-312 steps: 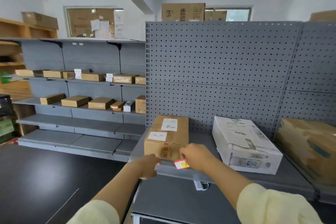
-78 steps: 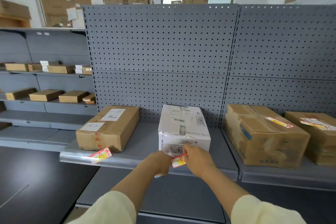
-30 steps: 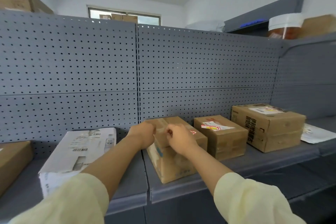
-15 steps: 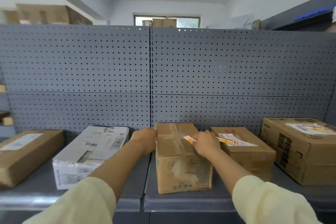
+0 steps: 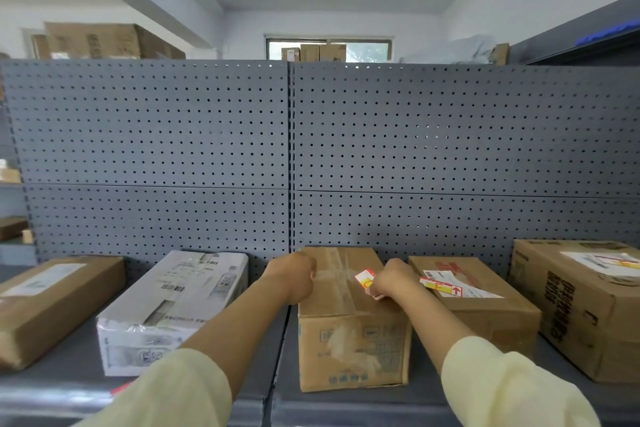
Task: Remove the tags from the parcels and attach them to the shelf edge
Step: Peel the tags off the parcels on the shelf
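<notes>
A brown cardboard parcel [image 5: 349,329] with clear tape on top stands in the middle of the grey shelf [image 5: 346,406]. My left hand [image 5: 294,276] grips its top left edge. My right hand [image 5: 393,279] rests on the parcel's top right and pinches a small red, white and yellow tag [image 5: 364,277], whose free end sticks up off the box. The neighbouring brown parcel [image 5: 485,308] to the right carries a white label and another red and yellow tag [image 5: 440,286] on top.
A white printed parcel [image 5: 166,312] and a flat brown parcel [image 5: 48,302] lie to the left, a large brown box [image 5: 588,305] to the right. A grey pegboard wall [image 5: 291,156] closes the back. A bit of red tag [image 5: 121,388] shows at the shelf edge lower left.
The tag lay flat on the middle parcel half a second ago; now my right hand has lifted its end up. Earlier, tags were fixed to the shelf edge before the left parcels.
</notes>
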A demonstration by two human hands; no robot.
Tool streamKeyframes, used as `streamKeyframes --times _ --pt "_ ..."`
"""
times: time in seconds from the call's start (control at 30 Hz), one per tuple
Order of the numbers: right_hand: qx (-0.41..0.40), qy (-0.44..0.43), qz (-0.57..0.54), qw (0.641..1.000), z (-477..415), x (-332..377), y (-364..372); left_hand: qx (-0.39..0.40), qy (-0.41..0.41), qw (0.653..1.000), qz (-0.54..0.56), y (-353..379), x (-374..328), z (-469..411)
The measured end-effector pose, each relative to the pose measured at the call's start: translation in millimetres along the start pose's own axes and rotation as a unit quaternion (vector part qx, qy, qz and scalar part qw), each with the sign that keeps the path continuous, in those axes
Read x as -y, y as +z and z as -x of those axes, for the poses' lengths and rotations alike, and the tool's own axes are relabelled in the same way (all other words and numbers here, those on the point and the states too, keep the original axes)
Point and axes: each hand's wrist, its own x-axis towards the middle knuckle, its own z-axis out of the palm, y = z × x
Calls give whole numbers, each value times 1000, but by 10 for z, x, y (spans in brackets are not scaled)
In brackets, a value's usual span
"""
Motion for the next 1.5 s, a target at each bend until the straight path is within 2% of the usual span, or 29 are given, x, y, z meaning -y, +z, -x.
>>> streamKeyframes --times 0.13,0.3,0.37,0.47,0.8,1.0,1.13,1.33,1.5 --pt "-83 -40 5 996 56 31 73 4 3 1000 3 -1 3 30" --pt "-134 -77 7 988 127 -11 68 -20 27 999 9 -25 -27 63" --pt "-152 -86 -1 985 172 -42 31 2 51 998 29 -4 -16 75" --pt "-177 -106 -10 978 254 -94 -25 42 89 995 -10 68 -31 91" --pt "-176 -183 -71 965 489 -318 -31 -8 110 984 -140 122 -108 149" --pt "-157 -227 -95 957 679 -342 43 -22 120 985 -121 180 -160 227" --pt "-175 -257 -116 943 795 -377 11 -32 119 985 -120 176 -199 332" --pt "-99 -289 -110 946 920 -472 112 -46 111 989 -86 192 -209 554" --pt "-55 -281 -59 956 1032 -563 337 -3 109 994 -27 333 -201 766"
